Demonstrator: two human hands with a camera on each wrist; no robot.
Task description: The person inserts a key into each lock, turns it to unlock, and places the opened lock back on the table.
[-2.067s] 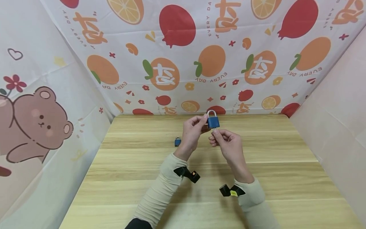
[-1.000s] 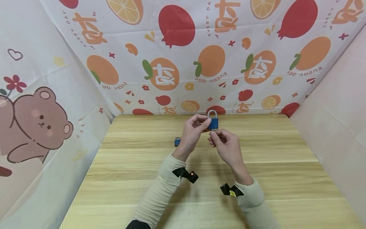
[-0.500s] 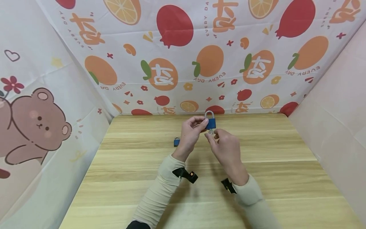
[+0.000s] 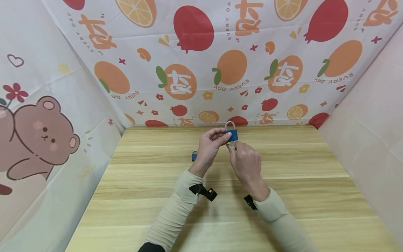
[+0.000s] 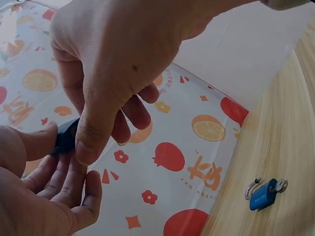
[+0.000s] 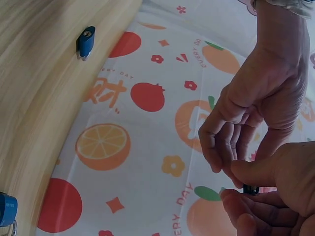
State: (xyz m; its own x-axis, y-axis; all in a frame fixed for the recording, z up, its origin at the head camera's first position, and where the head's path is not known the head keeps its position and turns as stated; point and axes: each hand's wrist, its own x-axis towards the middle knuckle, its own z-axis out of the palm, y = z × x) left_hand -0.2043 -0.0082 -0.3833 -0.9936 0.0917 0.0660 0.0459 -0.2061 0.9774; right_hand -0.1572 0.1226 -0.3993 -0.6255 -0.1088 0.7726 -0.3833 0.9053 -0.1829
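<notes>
My left hand [image 4: 208,151] holds a blue padlock [image 4: 233,135] upright by its body, thumb across the front, steel shackle on top. Just beneath it, my right hand [image 4: 248,161] pinches the round head of a key [image 4: 233,144] at the padlock's underside, back of the hand turned up. Seen from the left wrist, the held padlock [image 5: 64,137] is a dark blue shape partly covered by fingers. On the table, left of my hands, another blue padlock [image 4: 194,156] stands.
In the left wrist view, a blue padlock [image 5: 263,195] with its shackle swung open and a key [image 5: 281,185] in it lies on the wooden table [image 4: 151,196]. The right wrist view has two padlocks on the wood, one [image 6: 7,209] cut by the frame edge. Fruit-printed cloth [image 4: 126,35] hangs behind.
My right hand has rolled over, turning the key so that its round head shows flat below the padlock. The held padlock has shifted slightly left; the left hand keeps its grip.
</notes>
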